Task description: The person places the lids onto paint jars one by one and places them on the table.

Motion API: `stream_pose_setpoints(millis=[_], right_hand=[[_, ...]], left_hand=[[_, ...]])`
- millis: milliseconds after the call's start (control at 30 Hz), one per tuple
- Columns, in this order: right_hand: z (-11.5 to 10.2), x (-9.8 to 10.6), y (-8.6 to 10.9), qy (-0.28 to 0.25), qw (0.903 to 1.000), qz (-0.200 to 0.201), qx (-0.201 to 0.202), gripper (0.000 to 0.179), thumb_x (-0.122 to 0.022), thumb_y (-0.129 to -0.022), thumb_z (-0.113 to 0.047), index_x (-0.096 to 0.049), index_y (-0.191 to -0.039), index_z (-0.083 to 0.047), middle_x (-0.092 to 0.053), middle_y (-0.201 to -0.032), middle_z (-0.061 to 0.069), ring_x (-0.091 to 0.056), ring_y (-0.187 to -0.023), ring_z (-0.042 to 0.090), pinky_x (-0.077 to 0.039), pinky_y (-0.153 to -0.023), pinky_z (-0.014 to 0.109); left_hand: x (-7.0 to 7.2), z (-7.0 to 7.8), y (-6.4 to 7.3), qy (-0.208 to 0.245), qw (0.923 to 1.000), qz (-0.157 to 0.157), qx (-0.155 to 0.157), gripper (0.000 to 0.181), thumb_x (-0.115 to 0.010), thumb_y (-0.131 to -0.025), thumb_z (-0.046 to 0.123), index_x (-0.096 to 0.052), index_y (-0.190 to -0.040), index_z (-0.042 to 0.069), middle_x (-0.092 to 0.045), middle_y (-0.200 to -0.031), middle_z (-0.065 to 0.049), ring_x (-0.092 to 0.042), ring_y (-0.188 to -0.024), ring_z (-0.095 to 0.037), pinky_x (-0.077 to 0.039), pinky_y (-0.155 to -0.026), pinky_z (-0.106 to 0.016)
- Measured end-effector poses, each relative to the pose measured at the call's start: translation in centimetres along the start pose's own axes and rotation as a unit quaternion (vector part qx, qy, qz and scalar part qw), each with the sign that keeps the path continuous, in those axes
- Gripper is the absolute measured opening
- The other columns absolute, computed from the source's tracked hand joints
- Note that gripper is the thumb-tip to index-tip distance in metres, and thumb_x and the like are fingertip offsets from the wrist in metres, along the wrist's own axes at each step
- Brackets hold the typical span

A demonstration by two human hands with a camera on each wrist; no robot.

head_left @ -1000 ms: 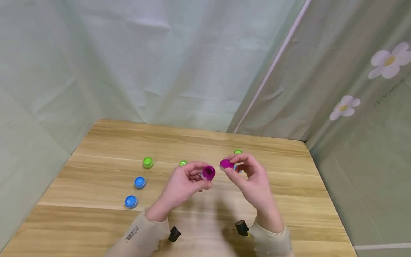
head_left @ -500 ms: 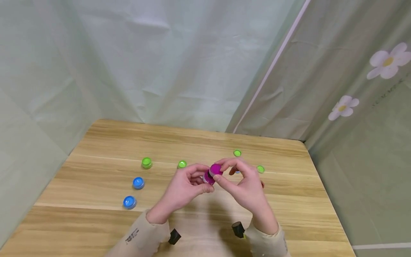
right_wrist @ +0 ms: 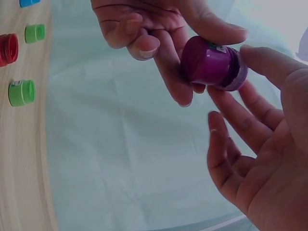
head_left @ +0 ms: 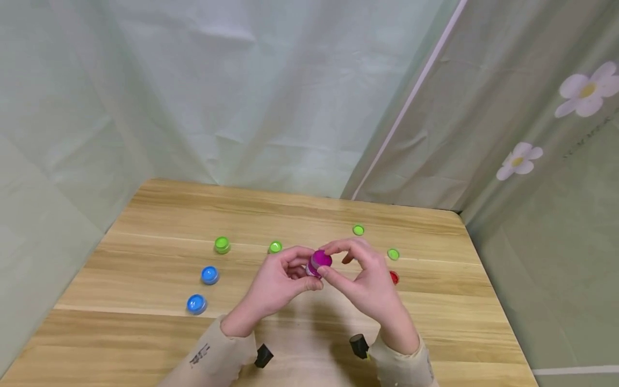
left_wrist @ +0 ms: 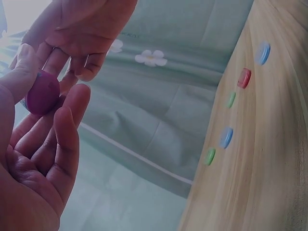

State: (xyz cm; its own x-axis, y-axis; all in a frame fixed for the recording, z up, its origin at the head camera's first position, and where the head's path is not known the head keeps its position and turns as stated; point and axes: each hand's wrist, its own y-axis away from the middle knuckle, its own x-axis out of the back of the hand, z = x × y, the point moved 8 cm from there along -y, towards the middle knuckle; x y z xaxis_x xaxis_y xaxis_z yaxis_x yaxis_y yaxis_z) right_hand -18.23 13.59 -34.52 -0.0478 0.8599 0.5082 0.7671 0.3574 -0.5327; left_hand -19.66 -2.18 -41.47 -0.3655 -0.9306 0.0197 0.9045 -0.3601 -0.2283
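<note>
Over the middle of the table, my left hand [head_left: 275,280] holds a small purple jar [right_wrist: 207,62] between thumb and fingers, its mouth tilted toward the right hand. My right hand [head_left: 372,282] pinches the jar's purple lid [head_left: 323,259] by its edge with thumb and fingertips. The lid is at the mouth of the jar, roughly in line with it. From the left wrist, a rounded purple end [left_wrist: 43,94] shows between the fingers. In the right wrist view, a dark band separates the jar body from the lid's ridged rim.
On the wooden table [head_left: 145,333], green jars [head_left: 222,245] and blue jars [head_left: 196,304] stand at left. Green lids [head_left: 358,230], a red lid [head_left: 394,277] and blue lids [left_wrist: 263,53] lie at right. A red jar [right_wrist: 8,49] shows from the right wrist. Curtains [head_left: 290,97] border the table.
My right hand has moved left, bringing the purple lid from beside the jar onto its mouth. The left hand has stayed nearly in place with the jar.
</note>
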Motion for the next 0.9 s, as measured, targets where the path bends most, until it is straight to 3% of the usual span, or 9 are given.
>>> stream_pose_setpoints(millis=[133,367,567,700,900], right_hand=[[-0.2,-0.2,0.1,0.019,0.9995,-0.023,0.003,0.036,-0.087,-0.092,-0.015,-0.075,-0.126,-0.02,-0.075,-0.119,-0.009,-0.064,-0.113,0.016,-0.054,-0.086,0.036],[-1.0,-0.8,0.1,0.027,0.9962,-0.065,0.051,0.035,-0.078,-0.099,-0.011,-0.073,-0.134,-0.013,-0.07,-0.13,-0.003,-0.059,-0.122,0.021,-0.052,-0.097,0.038],[-1.6,-0.7,0.2,0.047,0.993,-0.063,0.088,0.034,-0.069,-0.105,-0.015,-0.07,-0.138,-0.008,-0.067,-0.133,0.003,-0.058,-0.124,0.025,-0.048,-0.103,0.038],[-1.8,-0.8,0.3,0.06,0.99,-0.067,0.109,0.035,-0.057,-0.111,-0.022,-0.068,-0.141,-0.007,-0.066,-0.134,0.006,-0.057,-0.126,0.028,-0.046,-0.105,0.04],[-2.2,-1.1,0.3,0.072,0.9858,-0.09,0.122,0.032,-0.055,-0.109,-0.006,-0.068,-0.138,-0.009,-0.065,-0.136,0.004,-0.054,-0.13,0.028,-0.043,-0.11,0.043]], left_hand=[[-0.1,0.0,0.0,0.011,0.9999,-0.003,0.0,0.041,-0.088,-0.087,0.0,-0.073,-0.126,0.0,-0.08,-0.11,-0.01,-0.075,-0.082,-0.018,-0.062,-0.072,-0.029],[-0.1,-0.1,0.2,0.039,0.9992,-0.011,0.007,0.045,-0.086,-0.09,0.002,-0.07,-0.132,-0.003,-0.079,-0.107,-0.014,-0.075,-0.079,-0.017,-0.059,-0.066,-0.026],[0.1,0.2,0.5,0.049,0.9982,-0.03,-0.014,0.044,-0.076,-0.099,0.002,-0.066,-0.14,-0.005,-0.078,-0.096,-0.019,-0.075,-0.074,-0.017,-0.056,-0.061,-0.026],[0.0,0.3,0.4,0.045,0.9978,-0.043,-0.023,0.042,-0.076,-0.1,0.006,-0.067,-0.14,-0.003,-0.078,-0.096,-0.018,-0.075,-0.074,-0.02,-0.055,-0.06,-0.026],[-0.3,0.5,0.3,0.045,0.9972,-0.056,-0.021,0.038,-0.078,-0.099,0.007,-0.072,-0.136,0.001,-0.077,-0.098,-0.018,-0.074,-0.075,-0.025,-0.055,-0.064,-0.025]])
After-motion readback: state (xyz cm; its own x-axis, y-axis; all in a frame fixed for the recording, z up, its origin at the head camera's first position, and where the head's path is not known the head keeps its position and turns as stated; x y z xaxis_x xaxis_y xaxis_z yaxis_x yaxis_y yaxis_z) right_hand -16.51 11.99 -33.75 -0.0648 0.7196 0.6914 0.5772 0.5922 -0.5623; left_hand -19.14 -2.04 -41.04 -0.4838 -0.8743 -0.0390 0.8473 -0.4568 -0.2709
